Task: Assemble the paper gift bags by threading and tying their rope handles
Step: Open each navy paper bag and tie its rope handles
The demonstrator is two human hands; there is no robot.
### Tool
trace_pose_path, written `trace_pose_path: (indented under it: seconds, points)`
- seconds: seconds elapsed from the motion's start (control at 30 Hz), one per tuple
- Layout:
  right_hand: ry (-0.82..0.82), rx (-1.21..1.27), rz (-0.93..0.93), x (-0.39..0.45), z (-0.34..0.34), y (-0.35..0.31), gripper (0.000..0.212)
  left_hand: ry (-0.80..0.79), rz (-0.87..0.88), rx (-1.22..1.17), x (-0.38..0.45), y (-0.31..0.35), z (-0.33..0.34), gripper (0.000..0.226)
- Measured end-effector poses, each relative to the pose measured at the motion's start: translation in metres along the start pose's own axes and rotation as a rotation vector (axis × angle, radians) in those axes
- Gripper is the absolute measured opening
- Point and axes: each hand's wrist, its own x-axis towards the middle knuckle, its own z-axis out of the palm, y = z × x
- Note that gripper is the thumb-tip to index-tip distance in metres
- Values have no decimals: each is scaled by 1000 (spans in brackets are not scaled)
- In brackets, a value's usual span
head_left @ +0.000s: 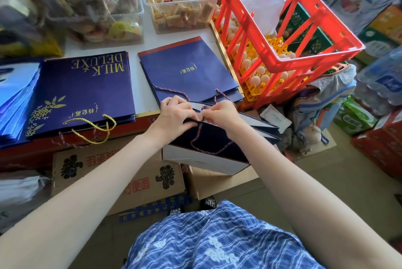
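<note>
Both hands, our left hand (174,114) and right hand (221,114), pinch the rope end (204,108) at the top edge of the open paper bag (208,138) held before us, so we should pull the knot tight against the hole.

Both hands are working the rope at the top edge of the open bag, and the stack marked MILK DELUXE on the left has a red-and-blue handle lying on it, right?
Not quite. In the head view the rope handle on the MILK DELUXE stack is gold, not red-and-blue. The rest holds: left hand and right hand both pinch the rope at the open bag top edge.
</note>
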Motion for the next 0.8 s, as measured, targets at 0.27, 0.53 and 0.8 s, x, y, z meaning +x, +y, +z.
trace_pose_path:
  seconds: [0.27,0.53,0.8]
  points:
    - [156,-226,-331,0,-52,3,26,-149,88,-24,-4,-2,-10,21]
    - [-326,-551,-405,4,-39,11,19,-73,-370,57,10,18,-24,22]
    - [-667,-73,-119,-3,-27,0,27,-510,-619,4,22,22,-32,17]
